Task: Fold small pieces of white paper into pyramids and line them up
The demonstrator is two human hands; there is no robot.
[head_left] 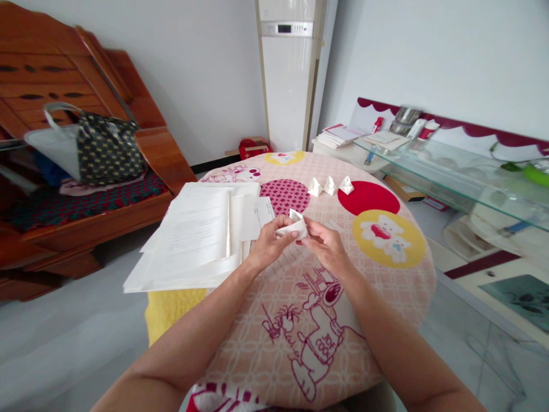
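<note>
Left hand [271, 240] grasping left side of folded white paper piece [297, 227], thumb across its front; right hand [326, 243] pinching its right side with fingertips. Piece held between both hands above round cloth-covered counter [386, 297], pointed flap sticking up. Three folded paper shapes [330, 186] standing in row beyond hands, rightmost at edge of red printed circle [371, 199]. Stack of printed sheets [193, 234] lying left of left hand; small printed slip [263, 210] beside stack's right edge.
</note>
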